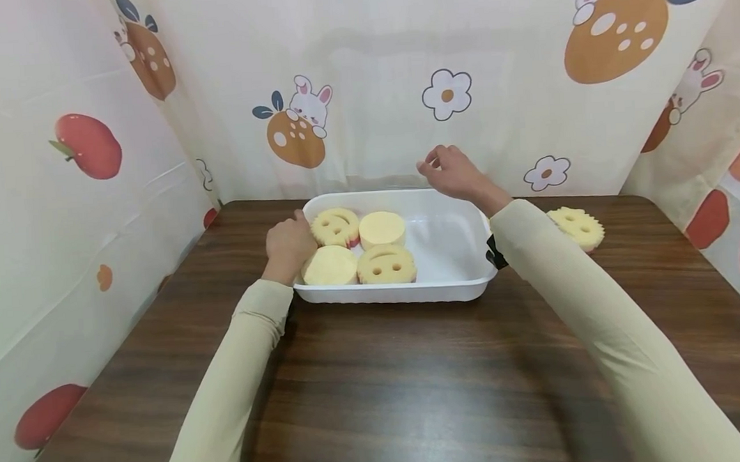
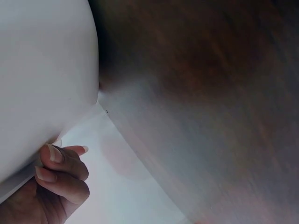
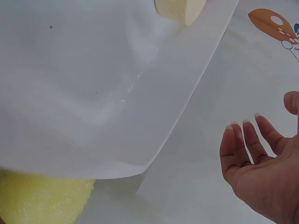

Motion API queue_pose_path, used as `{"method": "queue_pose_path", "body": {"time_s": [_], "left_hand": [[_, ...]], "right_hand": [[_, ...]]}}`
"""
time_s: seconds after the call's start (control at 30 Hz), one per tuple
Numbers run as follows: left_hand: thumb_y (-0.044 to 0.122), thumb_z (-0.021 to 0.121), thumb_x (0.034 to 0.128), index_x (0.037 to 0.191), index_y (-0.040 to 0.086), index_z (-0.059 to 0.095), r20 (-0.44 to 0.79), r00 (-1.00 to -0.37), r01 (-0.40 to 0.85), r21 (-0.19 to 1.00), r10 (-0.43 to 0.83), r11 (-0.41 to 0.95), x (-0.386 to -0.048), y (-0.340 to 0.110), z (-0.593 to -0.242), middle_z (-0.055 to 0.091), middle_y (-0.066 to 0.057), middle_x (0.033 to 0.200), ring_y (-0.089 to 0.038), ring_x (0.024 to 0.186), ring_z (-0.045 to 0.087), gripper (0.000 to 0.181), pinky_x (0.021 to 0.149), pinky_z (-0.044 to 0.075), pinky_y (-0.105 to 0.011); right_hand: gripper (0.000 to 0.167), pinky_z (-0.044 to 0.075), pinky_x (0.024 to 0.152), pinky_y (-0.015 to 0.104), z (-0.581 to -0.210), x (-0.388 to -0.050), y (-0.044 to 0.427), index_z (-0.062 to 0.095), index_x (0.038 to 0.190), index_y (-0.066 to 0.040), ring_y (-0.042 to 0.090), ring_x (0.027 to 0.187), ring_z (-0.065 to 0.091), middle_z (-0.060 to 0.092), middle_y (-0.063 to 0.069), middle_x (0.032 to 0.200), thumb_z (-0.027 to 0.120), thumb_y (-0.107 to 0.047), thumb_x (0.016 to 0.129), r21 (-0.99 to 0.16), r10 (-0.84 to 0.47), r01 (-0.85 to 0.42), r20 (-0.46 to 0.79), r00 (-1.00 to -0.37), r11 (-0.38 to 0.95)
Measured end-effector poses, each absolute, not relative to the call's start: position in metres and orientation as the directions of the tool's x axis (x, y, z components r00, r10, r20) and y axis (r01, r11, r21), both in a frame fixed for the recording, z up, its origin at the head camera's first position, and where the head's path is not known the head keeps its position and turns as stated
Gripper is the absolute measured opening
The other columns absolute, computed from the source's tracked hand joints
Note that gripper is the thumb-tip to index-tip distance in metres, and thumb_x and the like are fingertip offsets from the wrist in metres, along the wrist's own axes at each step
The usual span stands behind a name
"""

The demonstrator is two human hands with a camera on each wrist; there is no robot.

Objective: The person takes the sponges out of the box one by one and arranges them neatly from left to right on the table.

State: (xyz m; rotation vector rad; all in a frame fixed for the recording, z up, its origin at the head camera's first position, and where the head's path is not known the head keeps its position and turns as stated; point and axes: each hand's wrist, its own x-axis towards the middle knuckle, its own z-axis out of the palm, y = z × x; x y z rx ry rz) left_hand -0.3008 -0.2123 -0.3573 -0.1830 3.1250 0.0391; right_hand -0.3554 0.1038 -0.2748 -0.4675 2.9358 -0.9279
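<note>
A white plastic tray [image 1: 446, 251] sits on the table. My left hand [image 1: 290, 245] grips its left rim; in the left wrist view, curled fingers [image 2: 65, 175] lie against the edge. Inside, on the left side, are two smiley-face sponges, one at the back [image 1: 335, 227] and one in front [image 1: 386, 265], and two plain round yellow sponges, one behind [image 1: 382, 229] and one at the front left [image 1: 330, 266]. Above the tray's far right rim, my right hand [image 1: 455, 173] hangs in the air holding nothing, its fingers loosely bent in the right wrist view.
Right of the tray, partly behind my right sleeve, lies another smiley-face sponge [image 1: 577, 228]. A yellow sponge [image 3: 44, 198] shows beside the tray in the right wrist view. Behind the dark wooden table [image 1: 377, 370] hangs a printed curtain [image 1: 386, 56].
</note>
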Motion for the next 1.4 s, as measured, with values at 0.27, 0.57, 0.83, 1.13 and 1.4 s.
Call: {"method": "queue_pose_path", "body": {"time_s": [0.27,0.57,0.83,1.13,1.4], "left_hand": [[0.034,0.052,0.0930,0.149,-0.005,0.028,0.006,-0.994,-0.113,0.035,-0.113,0.993,-0.301,-0.214,-0.358,0.067,-0.024,0.114,-0.036,0.095,0.068,0.073,0.080,0.056,-0.048],[0.033,0.051,0.0939,0.148,-0.005,0.030,0.005,-0.993,-0.115,0.034,-0.115,0.993,-0.298,-0.210,-0.355,0.067,-0.024,0.112,-0.036,0.094,0.068,0.069,0.078,0.056,-0.047],[0.033,0.053,0.0934,0.145,-0.005,0.033,0.023,-0.992,-0.122,0.036,-0.122,0.992,-0.298,-0.210,-0.355,0.068,-0.023,0.109,-0.034,0.091,0.069,0.067,0.076,0.056,-0.047],[0.033,0.052,0.0938,0.148,-0.004,0.030,0.015,-0.991,-0.129,0.035,-0.129,0.991,-0.297,-0.210,-0.356,0.067,-0.023,0.112,-0.034,0.093,0.069,0.070,0.077,0.056,-0.046],[0.036,0.054,0.0935,0.149,-0.005,0.029,0.017,-0.992,-0.125,0.018,-0.125,0.992,-0.298,-0.211,-0.358,0.068,-0.022,0.109,-0.032,0.088,0.068,0.073,0.075,0.056,-0.044]], "right_hand": [[0.056,0.040,0.107,0.049,-0.273,-0.355,0.097,0.044,0.138,0.000,0.034,0.127,0.044,0.044,0.021,0.142,0.038,-0.043,0.103,-0.565,-0.297,-0.278,0.061,-0.953,0.777],[0.056,0.041,0.107,0.049,-0.274,-0.356,0.092,0.043,0.139,-0.001,0.033,0.128,0.044,0.043,0.020,0.143,0.038,-0.045,0.103,-0.563,-0.296,-0.270,0.047,-0.954,0.781],[0.055,0.041,0.109,0.049,-0.277,-0.357,0.083,0.042,0.140,-0.003,0.032,0.128,0.043,0.042,0.018,0.144,0.039,-0.044,0.103,-0.572,-0.305,-0.260,0.017,-0.952,0.778],[0.053,0.040,0.109,0.049,-0.284,-0.360,0.078,0.043,0.140,-0.003,0.032,0.128,0.044,0.043,0.018,0.145,0.041,-0.041,0.103,-0.563,-0.321,-0.275,0.019,-0.947,0.779],[0.050,0.043,0.107,0.049,-0.293,-0.359,0.075,0.042,0.141,-0.006,0.032,0.126,0.045,0.043,0.016,0.144,0.045,-0.037,0.102,-0.574,-0.311,-0.250,-0.009,-0.950,0.780]]}}
